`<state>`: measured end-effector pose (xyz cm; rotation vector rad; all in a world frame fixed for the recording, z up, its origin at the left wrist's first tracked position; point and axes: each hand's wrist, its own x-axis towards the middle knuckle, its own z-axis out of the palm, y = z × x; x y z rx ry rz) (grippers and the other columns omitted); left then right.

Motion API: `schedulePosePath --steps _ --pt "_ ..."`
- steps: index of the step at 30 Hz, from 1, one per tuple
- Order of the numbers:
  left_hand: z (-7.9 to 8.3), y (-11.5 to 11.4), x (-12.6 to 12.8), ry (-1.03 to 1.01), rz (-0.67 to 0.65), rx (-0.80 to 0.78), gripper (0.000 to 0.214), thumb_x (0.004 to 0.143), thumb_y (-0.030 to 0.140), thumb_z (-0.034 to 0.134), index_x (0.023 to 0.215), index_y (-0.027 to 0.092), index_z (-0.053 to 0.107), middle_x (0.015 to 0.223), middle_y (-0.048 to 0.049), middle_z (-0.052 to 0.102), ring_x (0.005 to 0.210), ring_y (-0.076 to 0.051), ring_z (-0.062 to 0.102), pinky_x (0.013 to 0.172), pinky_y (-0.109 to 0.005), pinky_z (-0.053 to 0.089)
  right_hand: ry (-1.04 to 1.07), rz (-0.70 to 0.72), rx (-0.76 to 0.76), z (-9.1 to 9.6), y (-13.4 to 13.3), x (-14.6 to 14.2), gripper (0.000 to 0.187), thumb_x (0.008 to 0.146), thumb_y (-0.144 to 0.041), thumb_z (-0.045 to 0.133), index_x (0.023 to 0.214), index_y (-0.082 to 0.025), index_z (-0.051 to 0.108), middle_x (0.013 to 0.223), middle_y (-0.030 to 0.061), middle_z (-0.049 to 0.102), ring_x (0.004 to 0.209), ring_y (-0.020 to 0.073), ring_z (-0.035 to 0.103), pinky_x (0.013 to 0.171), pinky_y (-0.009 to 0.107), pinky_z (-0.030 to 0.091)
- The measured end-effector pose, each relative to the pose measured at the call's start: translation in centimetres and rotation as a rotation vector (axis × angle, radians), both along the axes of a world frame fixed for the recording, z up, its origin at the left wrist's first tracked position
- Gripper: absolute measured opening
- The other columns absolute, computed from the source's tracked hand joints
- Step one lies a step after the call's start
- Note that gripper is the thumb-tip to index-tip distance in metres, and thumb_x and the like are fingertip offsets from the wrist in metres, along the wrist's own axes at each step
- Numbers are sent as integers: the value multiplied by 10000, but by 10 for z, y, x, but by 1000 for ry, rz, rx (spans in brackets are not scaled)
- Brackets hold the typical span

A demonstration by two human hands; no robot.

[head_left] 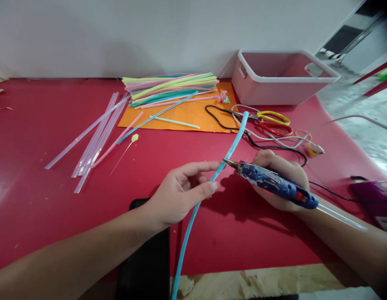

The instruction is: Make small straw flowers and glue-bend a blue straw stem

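Between the thumb and forefinger of my left hand (184, 191) is a long light-blue pipe cleaner (189, 233). Its upper end rises past the fingers and its lower end runs out of view at the bottom. My right hand (281, 179) is wrapped round a worn blue hot glue gun (268, 181), crusted with dried glue. From the gun's rear sticks a clear glue stick. The nozzle tip meets the pipe cleaner, or comes very close to it, just above my left fingertips.
Behind lie a heap of coloured pipe cleaners (171, 89) on orange paper (226, 121), glue sticks (96, 141), scissors (273, 121) and tangled cables (259, 146). A pink bin (275, 89) stands back right. A black phone-like slab (146, 262) lies under my left forearm; a purple box (373, 198) is at right.
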<state>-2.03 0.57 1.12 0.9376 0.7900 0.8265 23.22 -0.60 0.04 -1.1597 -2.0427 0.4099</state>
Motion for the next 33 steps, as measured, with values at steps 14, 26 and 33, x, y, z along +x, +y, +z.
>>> schedulePosePath --steps 14,26,33 --pt "2 0 -1 37 -3 16 289 758 191 800 1043 237 787 681 35 588 615 -75 551 599 -199 475 6 -11 -23 0 0 2 193 774 -147 674 839 -256 527 732 4 583 640 173 566 563 322 444" --pt "-2 0 -1 35 -7 25 305 762 221 804 1065 256 784 687 35 576 635 -84 552 626 -215 477 27 -29 -17 -1 0 1 193 759 -134 657 823 -257 523 722 -4 571 602 162 548 518 312 438" --pt "-4 1 -1 26 -26 72 277 783 203 785 1052 268 792 689 33 582 642 -79 549 624 -205 456 61 -36 -36 -4 -1 4 210 750 -110 665 834 -253 535 743 -7 569 612 154 540 549 310 436"
